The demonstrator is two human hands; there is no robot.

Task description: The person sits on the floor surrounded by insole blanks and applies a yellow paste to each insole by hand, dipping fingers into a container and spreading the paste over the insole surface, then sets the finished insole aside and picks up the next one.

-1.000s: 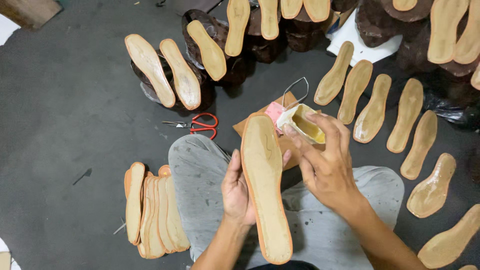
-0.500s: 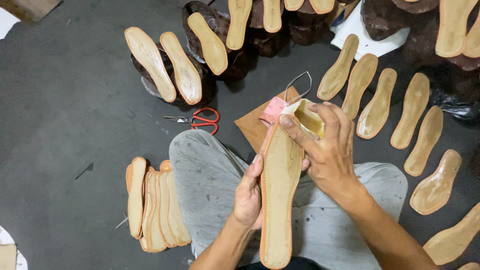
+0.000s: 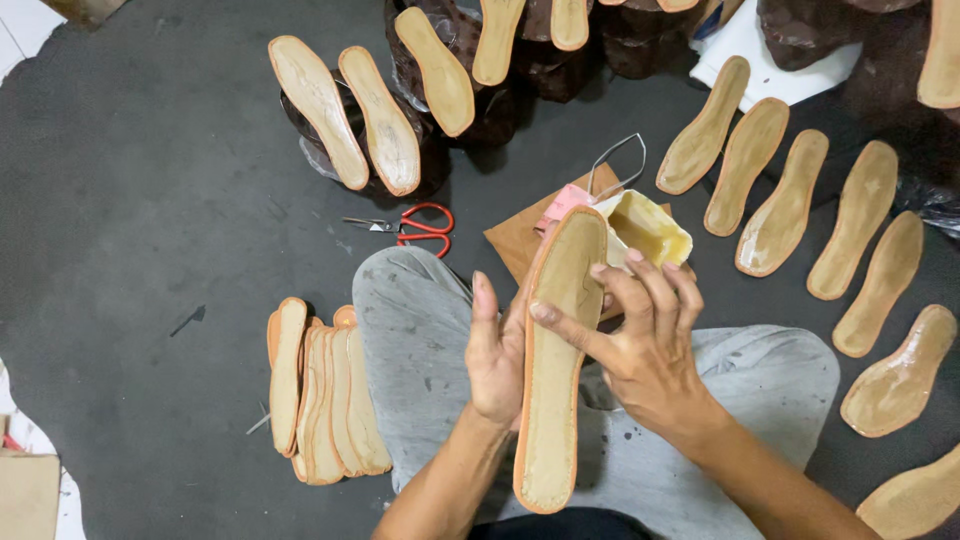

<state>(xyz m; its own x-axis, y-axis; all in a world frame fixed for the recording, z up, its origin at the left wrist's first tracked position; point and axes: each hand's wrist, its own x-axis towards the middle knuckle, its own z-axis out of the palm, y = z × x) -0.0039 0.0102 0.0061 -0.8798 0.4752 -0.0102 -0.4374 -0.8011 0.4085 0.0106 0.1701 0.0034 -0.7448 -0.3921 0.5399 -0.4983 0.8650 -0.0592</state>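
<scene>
My left hand (image 3: pixel 497 352) grips a long tan shoe insole (image 3: pixel 553 400) with an orange rim, held upright over my lap in grey trousers (image 3: pixel 420 340). My right hand (image 3: pixel 640 345) rests on the insole's upper half, its index finger and thumb pressing on the surface. Just beyond the fingers sits a small pale container with yellowish glue (image 3: pixel 648 228) on a piece of brown cardboard (image 3: pixel 515 240).
A stack of orange-rimmed insoles (image 3: pixel 320 395) lies on the dark floor at my left. Red-handled scissors (image 3: pixel 420 225) lie ahead. Several glue-coated insoles (image 3: pixel 780 200) are spread out to the right, and more insoles (image 3: pixel 380 120) lean on dark bundles at the top.
The insole has turned from flat-on to more edge-on and upright. My right hand has come down from the glue container onto the insole's surface.
</scene>
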